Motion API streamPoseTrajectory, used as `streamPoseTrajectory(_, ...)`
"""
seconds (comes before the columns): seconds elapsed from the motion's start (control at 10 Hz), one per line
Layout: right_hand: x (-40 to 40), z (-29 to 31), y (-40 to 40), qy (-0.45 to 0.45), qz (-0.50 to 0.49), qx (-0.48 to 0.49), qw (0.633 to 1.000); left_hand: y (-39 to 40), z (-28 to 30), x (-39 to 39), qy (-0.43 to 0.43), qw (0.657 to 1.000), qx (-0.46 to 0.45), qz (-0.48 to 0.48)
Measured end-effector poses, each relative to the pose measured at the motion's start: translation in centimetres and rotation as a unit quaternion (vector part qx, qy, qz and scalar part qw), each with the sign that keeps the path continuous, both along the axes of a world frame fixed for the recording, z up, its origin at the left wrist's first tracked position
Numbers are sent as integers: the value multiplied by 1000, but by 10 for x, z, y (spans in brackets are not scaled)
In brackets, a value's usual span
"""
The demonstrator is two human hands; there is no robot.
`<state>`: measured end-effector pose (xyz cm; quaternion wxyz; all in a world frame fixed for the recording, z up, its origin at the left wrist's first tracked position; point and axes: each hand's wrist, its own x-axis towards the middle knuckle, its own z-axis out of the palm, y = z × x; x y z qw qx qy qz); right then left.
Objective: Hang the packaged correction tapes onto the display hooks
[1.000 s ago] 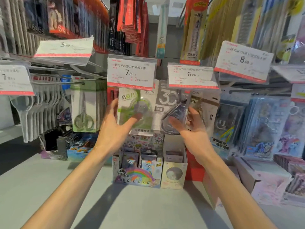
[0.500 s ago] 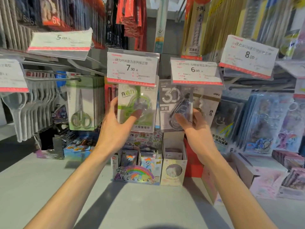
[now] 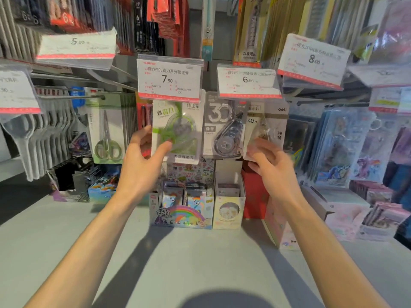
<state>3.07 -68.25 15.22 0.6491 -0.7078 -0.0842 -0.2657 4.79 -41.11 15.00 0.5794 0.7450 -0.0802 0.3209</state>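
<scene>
A green correction tape pack (image 3: 178,130) hangs under the 7.90 price tag (image 3: 170,78). My left hand (image 3: 142,165) holds its lower left part, thumb on the front and fingers at the left edge. A grey correction tape pack (image 3: 224,127) hangs free under the 6.00 price tag (image 3: 248,82). To its right hangs a beige 40m correction tape pack (image 3: 270,121). My right hand (image 3: 274,167) is blurred, with its fingers loosely spread over that beige pack's lower edge. The hooks are hidden behind the tags.
Packaged scissors (image 3: 107,130) hang to the left and pony-themed packs (image 3: 347,147) to the right. Card boxes (image 3: 184,207) and a red box (image 3: 253,196) stand on the grey shelf (image 3: 66,230) under the hooks. More goods hang overhead.
My right hand has let go of the grey pack and moved right, to the beige pack. My left hand stays on the green pack, its thumb shifted slightly left.
</scene>
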Motion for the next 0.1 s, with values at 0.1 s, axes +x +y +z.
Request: streamPoseTrajectory(0.1, -22, 0, -11, -8, -14, 52, 998, 0, -1, -25, -14, 1000, -21, 16)
